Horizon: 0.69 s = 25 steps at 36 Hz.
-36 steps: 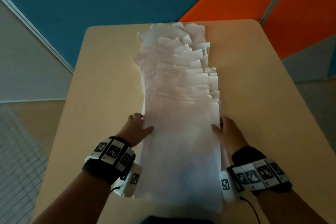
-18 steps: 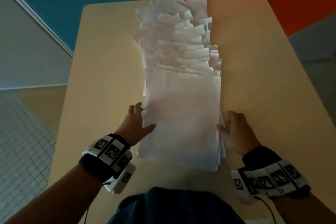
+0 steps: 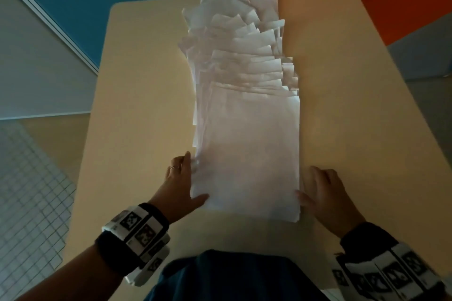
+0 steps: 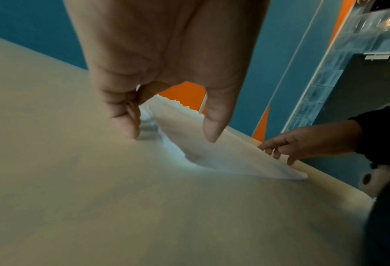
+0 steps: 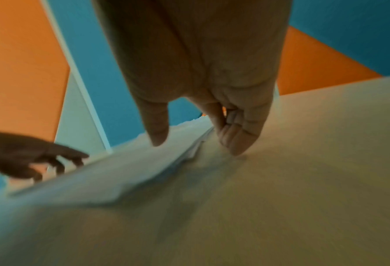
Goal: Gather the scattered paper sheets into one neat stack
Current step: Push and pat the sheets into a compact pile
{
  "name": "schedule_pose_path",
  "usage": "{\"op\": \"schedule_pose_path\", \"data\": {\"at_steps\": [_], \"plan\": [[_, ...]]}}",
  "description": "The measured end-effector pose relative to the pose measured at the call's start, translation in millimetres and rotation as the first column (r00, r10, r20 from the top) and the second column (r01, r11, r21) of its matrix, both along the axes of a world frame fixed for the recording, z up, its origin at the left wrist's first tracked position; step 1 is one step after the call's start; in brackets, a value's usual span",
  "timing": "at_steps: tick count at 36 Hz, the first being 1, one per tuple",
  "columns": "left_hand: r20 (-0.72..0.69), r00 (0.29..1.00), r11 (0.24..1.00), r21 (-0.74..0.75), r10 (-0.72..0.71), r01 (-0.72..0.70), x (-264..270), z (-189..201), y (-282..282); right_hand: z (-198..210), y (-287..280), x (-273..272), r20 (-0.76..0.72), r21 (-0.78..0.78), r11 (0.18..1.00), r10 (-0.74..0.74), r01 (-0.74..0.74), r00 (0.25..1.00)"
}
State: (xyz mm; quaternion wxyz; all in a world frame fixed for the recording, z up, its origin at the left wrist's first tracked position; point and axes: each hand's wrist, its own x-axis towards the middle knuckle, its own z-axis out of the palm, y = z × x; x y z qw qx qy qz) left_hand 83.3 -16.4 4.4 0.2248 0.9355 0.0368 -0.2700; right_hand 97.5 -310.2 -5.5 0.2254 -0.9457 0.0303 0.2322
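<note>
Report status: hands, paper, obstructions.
Left hand and right hand open, flanking the paper sheets. Sheets fanned lengthwise along the table, not yet squared. Nothing in the way.

You have one table [image 3: 137, 110] in front of you and two hands on it, the left hand [image 3: 179, 184] and the right hand [image 3: 326, 194]. One fanned run of paper sheets [image 3: 247, 144] lies between them; the sheets overlap too closely for you to count, but they number well over a dozen.
</note>
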Motion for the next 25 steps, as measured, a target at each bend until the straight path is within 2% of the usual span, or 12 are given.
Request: {"op": "schedule_pose_path", "data": {"at_steps": [2,6,8,10,12,16,20,25], "plan": [[-0.004,0.998,0.998,-0.013,-0.056,0.056,-7,0,3,-1,-5,-7,-0.020,-0.038,0.994,0.105,-0.106,0.994],[0.003,0.973,0.973,0.035,-0.230,0.230,-20,-11,1,-9,-4,-21,-0.049,0.072,0.970,0.235,-0.231,0.971],[0.135,0.928,0.935,0.123,-0.348,0.333,-24,-16,2,-12,-6,-23,0.061,-0.053,0.921,0.389,-0.386,0.919],[0.186,0.875,0.887,0.214,-0.447,0.408,-24,-19,4,-15,-9,-19,0.076,-0.215,0.840,0.524,-0.499,0.849],[0.190,0.837,0.849,0.254,-0.514,0.464,-20,-20,6,-12,-9,-14,0.076,-0.225,0.815,0.561,-0.534,0.824],[0.181,0.774,0.783,0.299,-0.607,0.545,-3,-21,9,-6,-8,2,0.303,-0.239,0.802,0.597,-0.547,0.743],[0.165,0.777,0.784,0.284,-0.608,0.553,17,-23,13,-11,-10,20,0.330,-0.179,0.819,0.572,-0.546,0.751],[0.141,0.809,0.804,0.298,-0.570,0.515,29,-23,17,-10,-11,32,0.316,-0.230,0.814,0.582,-0.534,0.750]]}}
